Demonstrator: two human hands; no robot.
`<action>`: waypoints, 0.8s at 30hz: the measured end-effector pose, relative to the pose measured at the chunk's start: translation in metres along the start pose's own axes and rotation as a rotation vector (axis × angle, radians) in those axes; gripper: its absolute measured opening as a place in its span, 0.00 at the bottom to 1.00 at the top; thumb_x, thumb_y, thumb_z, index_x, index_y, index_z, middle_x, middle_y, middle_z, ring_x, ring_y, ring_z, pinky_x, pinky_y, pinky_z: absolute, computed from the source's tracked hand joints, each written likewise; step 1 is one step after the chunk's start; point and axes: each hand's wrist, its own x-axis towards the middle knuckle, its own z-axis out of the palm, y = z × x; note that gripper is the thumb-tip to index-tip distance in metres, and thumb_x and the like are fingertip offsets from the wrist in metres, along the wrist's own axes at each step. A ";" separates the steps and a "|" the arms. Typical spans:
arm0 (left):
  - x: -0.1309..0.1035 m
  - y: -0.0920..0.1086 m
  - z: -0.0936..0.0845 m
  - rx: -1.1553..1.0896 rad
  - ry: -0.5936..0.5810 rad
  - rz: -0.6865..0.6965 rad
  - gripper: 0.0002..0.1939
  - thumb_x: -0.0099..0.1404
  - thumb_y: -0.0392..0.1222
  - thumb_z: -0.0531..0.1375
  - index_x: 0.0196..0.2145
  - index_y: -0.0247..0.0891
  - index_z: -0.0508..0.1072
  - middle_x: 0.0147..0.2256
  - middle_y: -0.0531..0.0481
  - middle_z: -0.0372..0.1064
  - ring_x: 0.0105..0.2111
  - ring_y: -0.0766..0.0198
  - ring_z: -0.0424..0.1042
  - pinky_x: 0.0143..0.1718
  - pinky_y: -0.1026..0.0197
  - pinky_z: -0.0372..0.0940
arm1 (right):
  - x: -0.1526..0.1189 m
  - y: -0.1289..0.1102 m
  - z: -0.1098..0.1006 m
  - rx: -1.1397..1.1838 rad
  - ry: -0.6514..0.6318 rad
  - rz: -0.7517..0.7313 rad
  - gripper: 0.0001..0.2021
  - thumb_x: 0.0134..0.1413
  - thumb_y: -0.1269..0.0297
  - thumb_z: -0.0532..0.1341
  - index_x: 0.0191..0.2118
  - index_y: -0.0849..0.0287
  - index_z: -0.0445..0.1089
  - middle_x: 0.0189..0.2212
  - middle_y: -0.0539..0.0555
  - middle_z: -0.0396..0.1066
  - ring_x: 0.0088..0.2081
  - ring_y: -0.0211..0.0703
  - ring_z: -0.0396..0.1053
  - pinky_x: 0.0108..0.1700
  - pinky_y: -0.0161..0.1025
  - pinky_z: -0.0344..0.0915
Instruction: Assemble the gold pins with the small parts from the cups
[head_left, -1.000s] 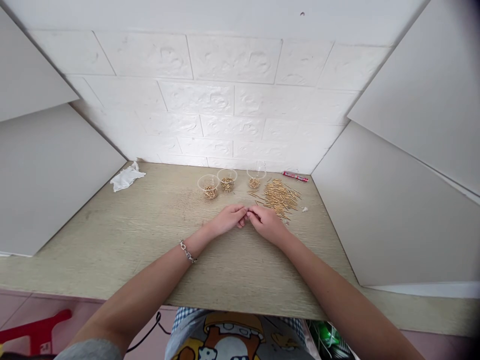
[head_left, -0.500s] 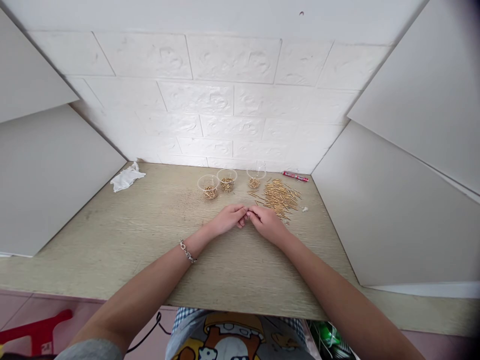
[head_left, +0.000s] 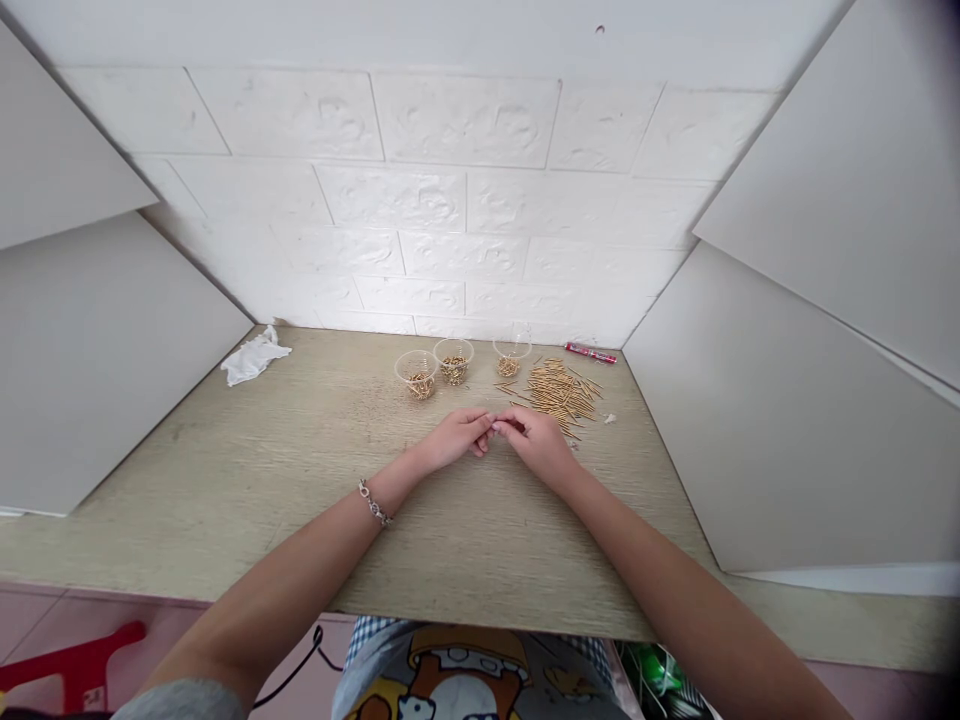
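Observation:
My left hand [head_left: 459, 438] and my right hand [head_left: 534, 440] meet fingertip to fingertip over the middle of the table. Both are pinched closed; whatever lies between the fingers is too small to make out. Just beyond my right hand is a heap of thin gold-coloured pins [head_left: 562, 392]. Behind my left hand stand a clear cup [head_left: 417, 376] and a second clear cup [head_left: 454, 362], both with small gold-coloured pieces inside. A third clear cup [head_left: 510, 358], left of the heap, also holds gold-coloured pieces.
A red tube [head_left: 591, 353] lies near the wall at the back right. Crumpled white tissue [head_left: 256, 356] rests at the back left of the wooden table [head_left: 225, 460]. Grey-white panels stand on both sides. A small white scrap [head_left: 610, 419] is right of the heap.
The fingers of my right hand have shifted slightly at the meeting point, its knuckles a little higher. My left hand has stayed almost still.

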 end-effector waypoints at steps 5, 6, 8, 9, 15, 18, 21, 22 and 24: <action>-0.001 0.002 0.000 -0.057 0.010 -0.006 0.21 0.56 0.58 0.56 0.26 0.34 0.65 0.20 0.56 0.60 0.21 0.72 0.61 0.25 0.66 0.59 | 0.001 -0.001 0.001 0.037 0.002 0.004 0.08 0.52 0.66 0.55 0.33 0.57 0.73 0.30 0.51 0.74 0.31 0.38 0.68 0.34 0.35 0.62; -0.002 0.002 0.000 -0.071 0.009 -0.005 0.21 0.56 0.58 0.56 0.26 0.34 0.65 0.21 0.56 0.60 0.21 0.72 0.61 0.25 0.66 0.59 | 0.001 0.000 0.001 0.040 0.004 0.004 0.09 0.52 0.67 0.55 0.34 0.57 0.73 0.30 0.51 0.74 0.31 0.38 0.68 0.34 0.35 0.63; -0.002 0.003 0.000 -0.098 0.008 -0.004 0.21 0.56 0.58 0.56 0.26 0.34 0.65 0.21 0.56 0.59 0.21 0.73 0.60 0.25 0.66 0.60 | 0.001 0.000 0.001 0.041 0.010 0.004 0.09 0.52 0.67 0.55 0.34 0.57 0.73 0.29 0.51 0.74 0.30 0.38 0.68 0.34 0.35 0.63; -0.002 0.003 -0.001 -0.110 0.010 -0.005 0.21 0.56 0.58 0.56 0.26 0.34 0.65 0.21 0.56 0.59 0.21 0.73 0.60 0.26 0.66 0.60 | 0.001 -0.001 0.001 0.043 0.013 0.006 0.09 0.52 0.67 0.56 0.34 0.57 0.73 0.29 0.51 0.74 0.30 0.38 0.68 0.33 0.35 0.63; -0.001 0.002 -0.001 -0.154 0.015 -0.031 0.19 0.55 0.56 0.57 0.27 0.34 0.65 0.21 0.56 0.60 0.22 0.72 0.61 0.26 0.66 0.59 | 0.001 -0.001 0.000 0.058 0.031 0.027 0.09 0.52 0.66 0.55 0.34 0.57 0.72 0.28 0.51 0.74 0.29 0.37 0.68 0.32 0.35 0.63; -0.002 0.003 -0.001 -0.170 0.018 -0.033 0.18 0.55 0.55 0.58 0.27 0.34 0.65 0.21 0.56 0.60 0.21 0.72 0.60 0.26 0.66 0.59 | 0.002 0.000 0.000 0.032 0.041 0.030 0.08 0.52 0.65 0.56 0.33 0.57 0.73 0.27 0.50 0.73 0.28 0.37 0.67 0.31 0.35 0.62; -0.002 0.004 -0.001 -0.192 0.022 -0.037 0.17 0.55 0.53 0.58 0.27 0.34 0.65 0.21 0.56 0.60 0.22 0.72 0.61 0.26 0.66 0.58 | 0.002 0.000 0.000 0.027 0.048 0.037 0.08 0.51 0.65 0.56 0.33 0.57 0.72 0.27 0.51 0.73 0.27 0.37 0.67 0.31 0.35 0.62; -0.002 0.003 -0.001 -0.202 0.019 -0.037 0.16 0.55 0.53 0.58 0.27 0.34 0.65 0.21 0.56 0.60 0.22 0.72 0.61 0.26 0.66 0.58 | 0.002 -0.001 0.000 0.028 0.048 0.040 0.08 0.51 0.65 0.56 0.33 0.57 0.72 0.27 0.51 0.73 0.27 0.37 0.67 0.31 0.35 0.62; -0.002 0.003 -0.002 -0.220 0.009 -0.034 0.16 0.55 0.52 0.58 0.27 0.34 0.65 0.21 0.56 0.60 0.22 0.72 0.61 0.26 0.66 0.58 | 0.002 -0.001 0.000 0.034 0.049 0.042 0.08 0.51 0.65 0.56 0.33 0.58 0.72 0.27 0.51 0.73 0.27 0.37 0.67 0.31 0.35 0.62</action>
